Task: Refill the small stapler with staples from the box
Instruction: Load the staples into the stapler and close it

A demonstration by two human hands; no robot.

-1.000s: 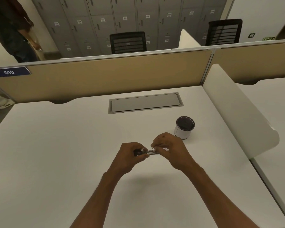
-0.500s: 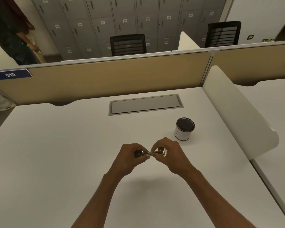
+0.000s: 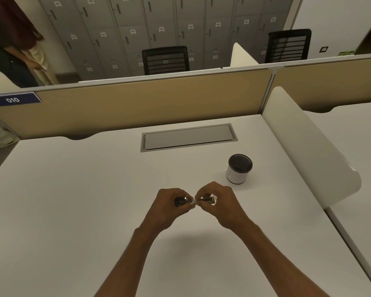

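Forearms: we see both arms reaching up from the bottom of the frame, meeting at centre.
Left hand (image 3: 169,205): curled snugly round the dark end of the small stapler (image 3: 183,201), held above the desk (image 3: 73,200).
Right hand (image 3: 217,203): fingertips pinching the shiny far end, right of centre; staples or tray, we cannot tell.
Risk: we reckon a slipped pinch could drop the metal piece, or a crooked push could jam it.
Cup (image 3: 238,169): upright, just beyond the right hand; a stray elbow could tip it.
Box: we see none anywhere on the desk.
Partition (image 3: 137,103): across the upper frame.
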